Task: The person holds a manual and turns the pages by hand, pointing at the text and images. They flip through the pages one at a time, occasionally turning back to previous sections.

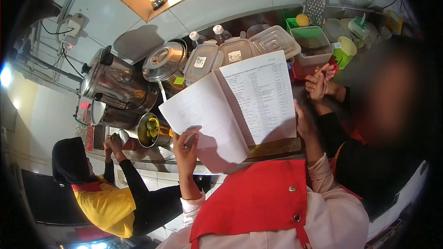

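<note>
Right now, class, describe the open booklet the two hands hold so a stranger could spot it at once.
Start at the steel counter. In front of it, the left hand and right hand hold up the open white paper booklet. Its right page alone carries a printed table.

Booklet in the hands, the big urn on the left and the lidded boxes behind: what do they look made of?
Booklet: paper, matte white, bending at the fold, printed with a table. The left hand grips its lower edge, the right hand its right side. Urn: polished metal, likely steel, with mirror-like reflections and black knobs. Lidded boxes: clear, glossy, probably plastic, since contents and labels show through.
</note>
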The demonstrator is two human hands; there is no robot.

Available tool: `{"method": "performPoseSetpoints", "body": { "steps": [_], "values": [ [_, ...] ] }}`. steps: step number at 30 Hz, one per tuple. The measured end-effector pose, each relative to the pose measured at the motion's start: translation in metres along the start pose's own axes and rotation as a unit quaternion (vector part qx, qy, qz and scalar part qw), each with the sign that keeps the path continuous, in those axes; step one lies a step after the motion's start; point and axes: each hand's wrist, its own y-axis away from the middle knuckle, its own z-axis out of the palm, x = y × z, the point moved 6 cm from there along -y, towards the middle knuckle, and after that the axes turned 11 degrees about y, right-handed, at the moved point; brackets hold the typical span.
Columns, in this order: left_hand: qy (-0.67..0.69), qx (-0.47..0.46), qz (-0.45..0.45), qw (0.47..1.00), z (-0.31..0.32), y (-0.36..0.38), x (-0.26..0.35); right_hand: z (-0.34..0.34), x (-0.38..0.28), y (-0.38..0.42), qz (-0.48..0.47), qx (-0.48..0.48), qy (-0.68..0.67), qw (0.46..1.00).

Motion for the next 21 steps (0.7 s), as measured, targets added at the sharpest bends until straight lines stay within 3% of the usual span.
{"method": "performPoseSetpoints", "body": {
  "steps": [4, 10, 21],
  "values": [
    [0.021, 0.009, -0.007, 1.000, 0.000, 0.000, 0.004, 0.001, 0.007, -0.001, 0.030, 0.018, -0.058, 0.998],
    [0.055, 0.038, -0.005, 0.998, -0.003, 0.000, 0.001, 0.005, -0.007, 0.003, 0.020, -0.014, -0.024, 0.999],
    [0.070, 0.038, -0.014, 0.997, -0.005, 0.001, 0.003, 0.007, -0.025, 0.010, -0.002, 0.041, 0.011, 0.999]
  ]
}}
